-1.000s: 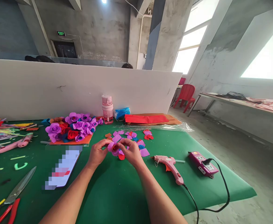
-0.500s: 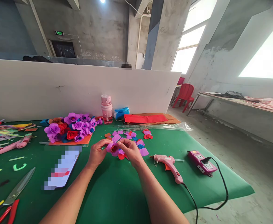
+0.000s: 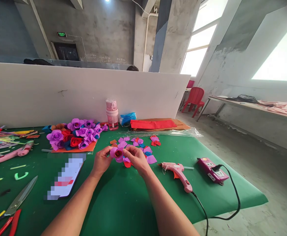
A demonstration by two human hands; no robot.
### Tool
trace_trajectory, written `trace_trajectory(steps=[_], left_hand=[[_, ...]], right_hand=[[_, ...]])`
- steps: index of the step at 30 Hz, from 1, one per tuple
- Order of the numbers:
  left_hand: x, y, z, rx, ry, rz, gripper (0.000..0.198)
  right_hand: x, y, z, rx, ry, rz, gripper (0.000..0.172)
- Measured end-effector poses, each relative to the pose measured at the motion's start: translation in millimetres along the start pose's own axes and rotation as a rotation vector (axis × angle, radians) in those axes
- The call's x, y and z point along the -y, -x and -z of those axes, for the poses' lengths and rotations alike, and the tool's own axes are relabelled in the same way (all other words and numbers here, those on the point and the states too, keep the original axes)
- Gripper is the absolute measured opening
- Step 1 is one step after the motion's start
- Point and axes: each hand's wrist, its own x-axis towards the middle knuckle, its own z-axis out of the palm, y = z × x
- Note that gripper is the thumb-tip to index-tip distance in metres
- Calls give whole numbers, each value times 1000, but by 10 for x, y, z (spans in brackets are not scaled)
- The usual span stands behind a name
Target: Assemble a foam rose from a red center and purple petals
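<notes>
Between my two hands is a purple paper flower (image 3: 117, 154) with a red and brown centre, its opening facing me. My left hand (image 3: 102, 162) pinches its left edge. On the other side, the fingers of my right hand (image 3: 136, 158) are closed on the right edge petal. Loose petals (image 3: 151, 159) in purple, red, blue and orange lie on the green table (image 3: 118, 203) behind and beside my hands. To the right rests a pink glue gun (image 3: 177, 170) with a glue stick in its back. A pile of finished paper flowers (image 3: 76, 132) is at the back left.
A phone (image 3: 68, 178), scissors (image 3: 20, 198), red-handled pliers (image 3: 9, 226) and a second pink glue gun (image 3: 14, 154) lie left. A power strip (image 3: 212, 171) with a black cable is at right. A pink bottle (image 3: 112, 116) and red paper (image 3: 153, 125) stand near the white partition (image 3: 84, 91).
The purple flower has turned slightly and its centre has shifted a little up and left, showing more of its round opening. Both hands keep nearly the same place.
</notes>
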Motion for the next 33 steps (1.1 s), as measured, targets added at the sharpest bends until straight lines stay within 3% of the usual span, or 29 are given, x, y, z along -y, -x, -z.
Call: trace_trajectory(steps=[10,19,23,27,33], left_hand=[[10,0,-15,-9,-3,-10,17],[44,8,-35,-1,43,34,16],[102,4,-23,23,34,50,19],[138,3,-25,37,21,28,19],[86,1,-29,42,-32,-4,17]], right_hand=[[-36,-14,-11,-26,-86,-18,42],[9,6,10,57,-156,-76,43],[25,-7,41,-51,-101,43,37],[17,-6,47,-80,21,142,29],[-8,-7,35,-96,95,124,24]])
